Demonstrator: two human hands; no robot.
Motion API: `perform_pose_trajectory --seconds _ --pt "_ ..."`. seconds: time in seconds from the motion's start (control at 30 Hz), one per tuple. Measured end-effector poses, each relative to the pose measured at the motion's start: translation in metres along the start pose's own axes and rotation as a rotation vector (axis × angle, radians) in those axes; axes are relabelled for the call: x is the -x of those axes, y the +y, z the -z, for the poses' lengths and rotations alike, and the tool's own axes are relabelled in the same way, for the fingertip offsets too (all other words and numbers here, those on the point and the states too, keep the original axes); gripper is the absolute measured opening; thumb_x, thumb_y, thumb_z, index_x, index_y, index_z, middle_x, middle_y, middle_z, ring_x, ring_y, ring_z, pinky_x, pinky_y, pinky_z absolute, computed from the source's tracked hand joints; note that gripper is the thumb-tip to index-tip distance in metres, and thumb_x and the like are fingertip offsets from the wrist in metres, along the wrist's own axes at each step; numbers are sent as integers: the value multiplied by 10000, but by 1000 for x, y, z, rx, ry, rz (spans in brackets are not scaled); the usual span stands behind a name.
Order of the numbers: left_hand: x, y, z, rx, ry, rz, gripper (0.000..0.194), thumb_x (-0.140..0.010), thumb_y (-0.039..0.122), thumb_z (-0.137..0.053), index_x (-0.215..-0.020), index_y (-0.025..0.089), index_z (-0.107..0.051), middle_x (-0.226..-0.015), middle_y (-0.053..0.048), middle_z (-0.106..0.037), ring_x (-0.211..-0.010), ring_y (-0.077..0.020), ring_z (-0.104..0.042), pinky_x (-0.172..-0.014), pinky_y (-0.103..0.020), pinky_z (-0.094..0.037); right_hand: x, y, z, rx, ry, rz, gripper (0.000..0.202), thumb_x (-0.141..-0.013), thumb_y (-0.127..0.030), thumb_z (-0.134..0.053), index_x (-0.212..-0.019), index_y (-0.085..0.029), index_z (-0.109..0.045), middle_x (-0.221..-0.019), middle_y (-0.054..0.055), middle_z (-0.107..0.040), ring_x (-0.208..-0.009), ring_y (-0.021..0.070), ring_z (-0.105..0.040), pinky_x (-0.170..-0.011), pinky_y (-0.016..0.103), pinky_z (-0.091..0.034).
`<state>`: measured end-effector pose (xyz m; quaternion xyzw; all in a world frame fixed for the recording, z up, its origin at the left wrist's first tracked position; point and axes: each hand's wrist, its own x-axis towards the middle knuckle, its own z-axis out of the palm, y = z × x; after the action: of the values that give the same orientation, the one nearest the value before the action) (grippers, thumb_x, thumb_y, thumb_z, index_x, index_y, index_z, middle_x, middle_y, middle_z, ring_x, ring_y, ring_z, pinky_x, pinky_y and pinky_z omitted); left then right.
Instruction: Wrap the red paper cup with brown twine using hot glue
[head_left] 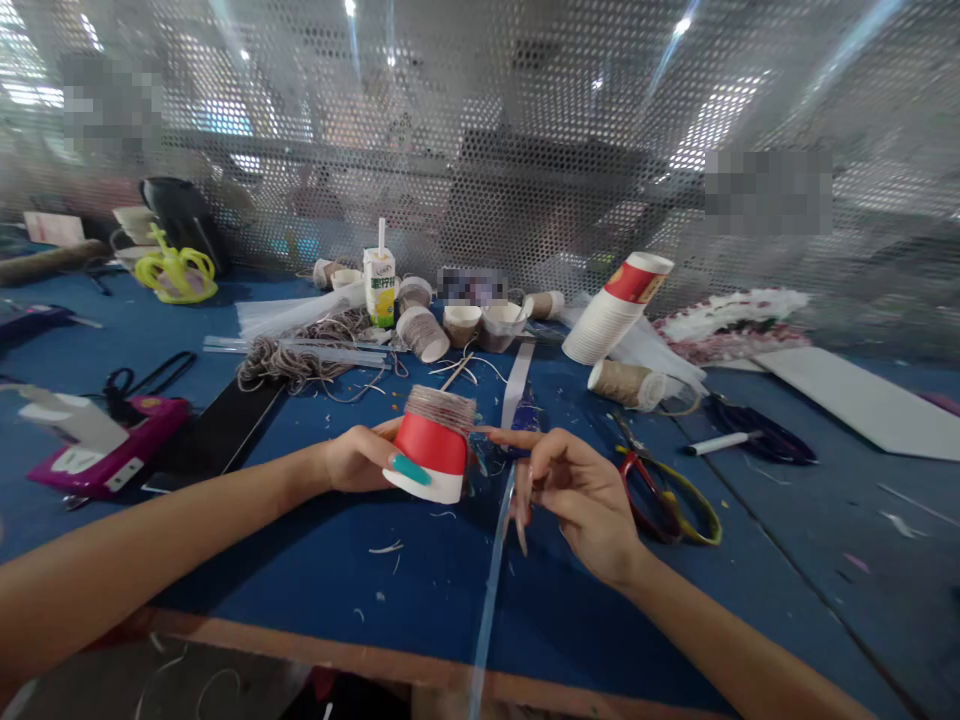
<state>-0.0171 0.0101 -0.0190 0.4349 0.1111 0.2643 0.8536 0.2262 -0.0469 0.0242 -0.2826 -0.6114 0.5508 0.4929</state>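
My left hand is closed around a paper cup, its thumb with a long teal nail across the front. The cup is red with a white band at the bottom, and grey-brown twine is wound round its upper part. To the right of it is my right hand, index finger stretched toward the wound twine at the cup's side. Its other fingers are bent and apart, and I make out nothing held in them. Behind that hand, a dark blue object is partly hidden.
Scissors lie right of my right hand, near a marker. Stacked cups, twine-wrapped cups and a juice carton stand farther back. Tangled twine and a magenta device are left.
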Motion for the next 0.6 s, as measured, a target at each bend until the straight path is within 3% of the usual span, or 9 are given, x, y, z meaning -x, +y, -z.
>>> perform_pose_trajectory --seconds 0.2,0.37,0.5,0.6 --pt "0 0 0 16 -26 -19 644 -529 156 -687 -1168 126 -618 -1012 -98 -707 -917 -241 -641 -831 -350 -476 2 -2 -1 216 -89 11 218 -629 -23 -501 -690 -201 -610 -971 62 -752 -490 118 -610 -489 268 -521" --pt "-1 1 -7 -15 -63 -15 536 -556 180 -721 -1085 126 -658 -946 -82 -716 -886 -206 -637 -814 -307 -471 4 -7 -4 373 -171 76 253 -647 -15 -470 -715 -213 -612 -1051 61 -742 -483 111 -614 -490 261 -518" --pt "-1 1 -8 -24 -49 -10 532 -552 198 -742 -1075 131 -666 -944 -78 -713 -866 -196 -632 -796 -298 -469 4 -7 -5 430 -157 95 256 -674 -14 -471 -732 -219 -613 -868 39 -759 -514 141 -646 -531 276 -538" --pt "0 1 -7 -18 -41 -4 534 -543 194 -750 -1067 133 -669 -938 -75 -714 -852 -194 -634 -790 -299 -471 4 -6 -5 428 -156 81 272 -666 -5 -457 -754 -208 -615 -1106 74 -731 -482 109 -632 -494 262 -529"
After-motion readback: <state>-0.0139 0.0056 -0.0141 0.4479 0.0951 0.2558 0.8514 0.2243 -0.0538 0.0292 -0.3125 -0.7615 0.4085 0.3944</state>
